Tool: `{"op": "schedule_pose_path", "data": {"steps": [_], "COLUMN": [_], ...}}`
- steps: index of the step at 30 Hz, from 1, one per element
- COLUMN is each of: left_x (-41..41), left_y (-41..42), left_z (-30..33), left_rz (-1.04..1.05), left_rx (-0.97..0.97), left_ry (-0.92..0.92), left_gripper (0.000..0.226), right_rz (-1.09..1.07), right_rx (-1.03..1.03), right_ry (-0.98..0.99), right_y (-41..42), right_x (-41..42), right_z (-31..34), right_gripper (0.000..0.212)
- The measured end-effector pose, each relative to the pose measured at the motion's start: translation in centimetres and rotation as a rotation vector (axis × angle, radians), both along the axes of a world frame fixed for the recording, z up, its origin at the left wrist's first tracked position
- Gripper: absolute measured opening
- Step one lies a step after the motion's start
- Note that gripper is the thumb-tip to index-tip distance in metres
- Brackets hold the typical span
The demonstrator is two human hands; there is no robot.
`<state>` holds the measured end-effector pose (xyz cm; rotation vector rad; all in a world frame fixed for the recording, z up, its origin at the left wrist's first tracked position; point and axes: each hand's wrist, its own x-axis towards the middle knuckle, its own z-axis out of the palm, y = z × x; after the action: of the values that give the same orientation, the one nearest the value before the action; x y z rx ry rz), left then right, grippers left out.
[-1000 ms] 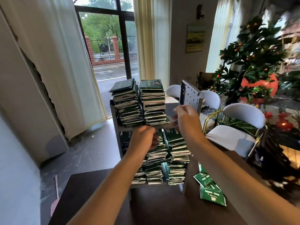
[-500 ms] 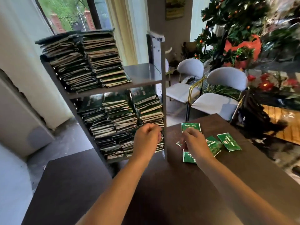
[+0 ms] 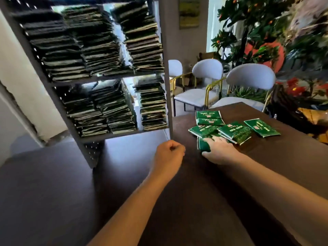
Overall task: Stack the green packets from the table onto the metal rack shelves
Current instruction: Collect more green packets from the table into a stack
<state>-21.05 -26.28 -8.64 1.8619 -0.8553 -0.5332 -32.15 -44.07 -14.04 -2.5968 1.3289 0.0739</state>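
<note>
Several green packets (image 3: 234, 130) lie loose on the dark brown table (image 3: 195, 201) to the right of the grey metal rack (image 3: 166, 89). My right hand (image 3: 219, 150) grips the nearest green packet (image 3: 203, 145) at the front of the pile, thumb under its near edge, fingers over its top. My left hand (image 3: 168, 154) hovers curled into a fist over the table just in front of the rack's right post, holding nothing. The rack's two visible shelves carry tall stacks of green packets (image 3: 145, 39), three stacks on each.
Three pale chairs (image 3: 248, 80) with gold frames stand behind the table. A bushy plant with orange fruit and red flowers (image 3: 262, 32) fills the right background. A dark bag (image 3: 291, 110) sits at the table's far right edge. A pale wall is to the left.
The view has dropped and moved closer to the table. My right hand slid onto the front packet and closed around it. My left hand drew back from the rack's stacks, fist still curled.
</note>
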Motion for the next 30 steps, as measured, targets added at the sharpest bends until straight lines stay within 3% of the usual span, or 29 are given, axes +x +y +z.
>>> {"op": "schedule_pose_path", "data": {"steps": [7,10,13,17,20,23,30], "left_x": [-2.6,-4.2,-5.4,-6.3,-6.7,-6.6,-5.1], "left_y": [2.7,3.1,3.1,2.3,1.8,1.6,1.9], "left_z": [-4.1,-4.8,-5.7,-6.4,-6.6,-6.6,-7.1], "left_rz": [0.014,-0.043,-0.163,-0.256,-0.26,-0.242,-0.193], "left_rx": [0.079,0.19,0.269,0.482,0.58,0.585,0.528], "left_ry": [-0.114,-0.289,-0.486,-0.632,-0.705,-0.724,-0.678], "left_gripper": [0.024,0.01,0.043,0.063,0.066,0.073,0.087], "right_rz": [0.118,0.224,0.195,0.1,-0.037,-0.133,-0.015], "right_rx": [-0.162,-0.034,0.035,0.026,0.044,0.043,-0.007], "right_ry": [-0.072,-0.236,-0.438,-0.279,-0.222,-0.169,-0.173], "right_y": [7.2,9.9,10.4,7.2,3.8,1.0,1.0], "right_x": [-4.0,-5.9,-7.7,-8.2,-7.1,-5.9,-2.0], "right_z": [-1.3,-0.1,1.0,1.4,1.8,2.0,0.5], "right_gripper": [0.056,0.051,0.044,0.036,0.052,0.071,0.057]}}
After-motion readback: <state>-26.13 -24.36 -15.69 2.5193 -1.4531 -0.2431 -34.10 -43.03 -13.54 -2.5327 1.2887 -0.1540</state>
